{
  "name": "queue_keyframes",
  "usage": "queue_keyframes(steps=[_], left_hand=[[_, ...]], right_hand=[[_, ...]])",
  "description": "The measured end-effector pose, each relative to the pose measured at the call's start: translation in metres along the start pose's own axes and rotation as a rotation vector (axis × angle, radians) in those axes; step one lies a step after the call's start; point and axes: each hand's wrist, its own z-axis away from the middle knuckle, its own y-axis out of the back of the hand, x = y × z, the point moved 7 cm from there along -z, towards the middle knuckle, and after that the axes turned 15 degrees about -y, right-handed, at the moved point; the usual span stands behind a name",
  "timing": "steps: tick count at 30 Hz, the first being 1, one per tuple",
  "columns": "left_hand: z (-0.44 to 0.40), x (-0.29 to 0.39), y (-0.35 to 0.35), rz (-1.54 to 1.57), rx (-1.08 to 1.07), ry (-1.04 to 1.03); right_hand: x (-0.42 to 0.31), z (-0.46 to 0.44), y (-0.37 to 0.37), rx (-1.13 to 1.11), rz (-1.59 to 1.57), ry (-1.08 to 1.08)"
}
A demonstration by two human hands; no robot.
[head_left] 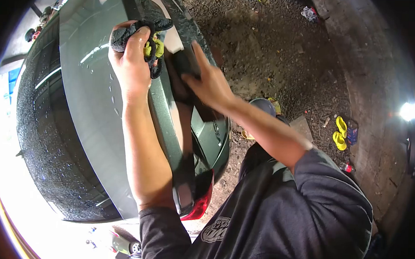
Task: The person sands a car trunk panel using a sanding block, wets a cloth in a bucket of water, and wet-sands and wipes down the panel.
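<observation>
My left hand is wrapped round a bunched dark grey and yellow-green cloth, held at the boot lid of a dark green car. Water drops dot the paint beside my wrist. Over the car's rear face, to the right of the lid edge, my right hand is empty, its thumb and fingers spread and slightly blurred. Whether its fingertips touch the bodywork I cannot tell. Beads of water cover the dark rear window. A red tail light shows near my left sleeve.
A grey bucket stands on the gravelly ground behind the car. Yellow clogs and a bottle with a red label lie farther right, near a concrete strip. Another car is at lower left.
</observation>
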Motion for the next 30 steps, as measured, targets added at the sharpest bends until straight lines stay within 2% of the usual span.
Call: queue_keyframes(steps=[2, 5, 8, 11, 12, 15, 18, 21, 24, 27, 30], left_hand=[[0.002, -0.002, -0.001, -0.008, -0.041, -0.011], [-0.003, -0.007, 0.005, -0.148, -0.070, -0.113], [-0.001, 0.000, 0.002, -0.174, -0.032, -0.078], [0.001, -0.004, 0.003, -0.147, -0.016, -0.064], [0.001, -0.005, 0.004, -0.135, -0.016, -0.063], [-0.002, -0.002, 0.004, -0.244, -0.079, -0.157], [0.001, -0.002, 0.005, -0.146, 0.026, -0.034], [0.004, -0.001, 0.002, -0.105, 0.037, 0.027], [0.002, -0.003, 0.003, -0.132, 0.041, -0.023], [0.004, -0.001, -0.001, -0.124, 0.030, -0.003], [0.003, -0.003, 0.000, -0.147, 0.029, -0.010]], right_hand=[[0.000, -0.053, 0.001, -0.029, 0.065, -0.112], [-0.001, -0.082, 0.000, 0.038, 0.147, -0.094], [-0.009, 0.000, 0.000, -0.047, 0.060, -0.093], [-0.001, 0.031, 0.001, -0.040, -0.087, 0.008], [0.002, 0.015, -0.001, -0.047, 0.008, 0.013], [0.011, -0.062, 0.000, -0.031, 0.024, -0.130], [0.004, -0.075, 0.004, -0.004, 0.080, -0.121], [0.010, -0.006, 0.002, -0.038, 0.024, -0.108], [0.017, 0.031, 0.001, 0.067, -0.052, 0.054], [0.021, -0.034, -0.003, -0.026, 0.016, -0.120], [0.007, -0.095, 0.000, 0.012, 0.132, -0.091]])
